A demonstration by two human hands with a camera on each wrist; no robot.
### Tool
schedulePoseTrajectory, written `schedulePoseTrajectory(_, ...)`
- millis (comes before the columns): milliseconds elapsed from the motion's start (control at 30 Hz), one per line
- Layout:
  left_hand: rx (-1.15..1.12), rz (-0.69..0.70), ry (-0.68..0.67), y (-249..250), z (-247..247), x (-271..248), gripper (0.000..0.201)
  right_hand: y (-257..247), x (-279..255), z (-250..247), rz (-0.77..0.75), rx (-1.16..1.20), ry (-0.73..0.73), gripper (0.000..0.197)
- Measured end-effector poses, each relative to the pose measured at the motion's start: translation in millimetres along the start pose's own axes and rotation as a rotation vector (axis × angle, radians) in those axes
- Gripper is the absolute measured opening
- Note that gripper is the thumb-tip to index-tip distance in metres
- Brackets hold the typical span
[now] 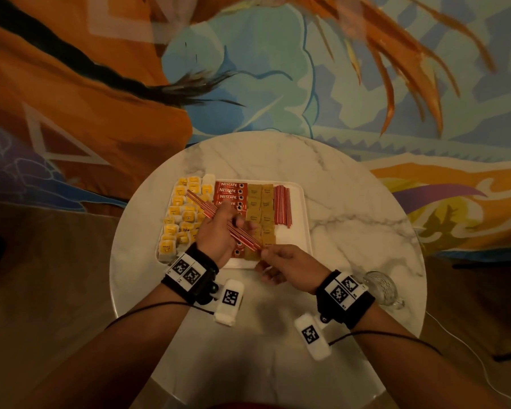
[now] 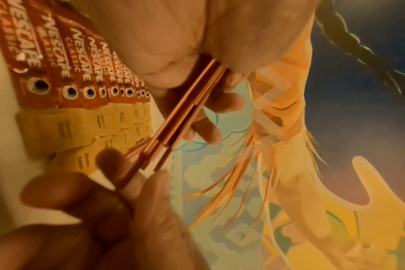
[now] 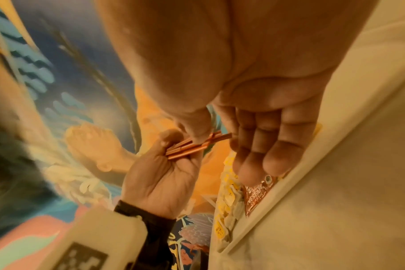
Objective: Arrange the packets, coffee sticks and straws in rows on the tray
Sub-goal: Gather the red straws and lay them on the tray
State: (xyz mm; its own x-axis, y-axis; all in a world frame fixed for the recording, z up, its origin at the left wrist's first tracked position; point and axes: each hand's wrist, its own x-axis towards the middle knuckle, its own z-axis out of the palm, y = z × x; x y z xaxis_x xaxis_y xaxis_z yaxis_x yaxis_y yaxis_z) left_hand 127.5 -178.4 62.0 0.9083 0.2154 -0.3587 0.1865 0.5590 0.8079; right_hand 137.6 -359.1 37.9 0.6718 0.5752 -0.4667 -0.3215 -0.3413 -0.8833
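Observation:
A white tray on the round marble table holds rows: yellow packets at the left, red Nescafe coffee sticks, brown sugar packets, and a row of red straws at the right. My left hand grips a loose bundle of red straws slantwise above the coffee sticks. My right hand pinches the near end of that bundle between thumb and finger. The left wrist view shows the bundle above the coffee sticks and sugar packets. From the right wrist, the bundle shows between both hands.
A clear glass mug stands on the table near its right edge, just beyond my right wrist. The tray's near right corner is bare. A painted wall rises behind the table, whose round edge drops to the floor on both sides.

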Motion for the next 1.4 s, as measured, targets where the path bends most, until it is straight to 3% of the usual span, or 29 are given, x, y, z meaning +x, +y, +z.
schedulePoseTrajectory(100,0.016,0.03,0.02,3.0,-2.1,8.5,0.038,-0.5,5.1,-7.6,0.108,0.262,0.026,0.029)
schedulePoseTrajectory(233,0.069,0.047,0.019,-6.4,2.7,14.6,0.038,-19.2,11.0,-9.3,0.125,0.5,0.04,0.033)
schedulePoseTrajectory(433,0.196,0.089,-0.011,-17.4,7.4,18.4,0.041,-37.6,7.3,-6.8,0.095,0.572,-0.013,0.035)
schedulePoseTrajectory(600,0.228,0.141,-0.026,-10.1,9.3,15.2,0.045,-30.5,8.8,-9.1,0.159,0.569,0.072,0.041)
schedulePoseTrajectory(800,0.355,0.219,-0.033,-18.0,12.1,12.0,0.045,-44.8,2.5,-5.7,0.107,0.637,-0.063,0.036)
schedulePoseTrajectory(1200,0.407,0.257,-0.057,-15.0,12.1,11.2,0.047,-40.1,6.9,-6.2,0.096,0.688,0.038,0.038)
schedulePoseTrajectory(1400,0.413,0.258,-0.097,-19.2,10.3,10.0,0.046,-42.7,5.5,-5.6,0.094,0.743,0.0,0.037)
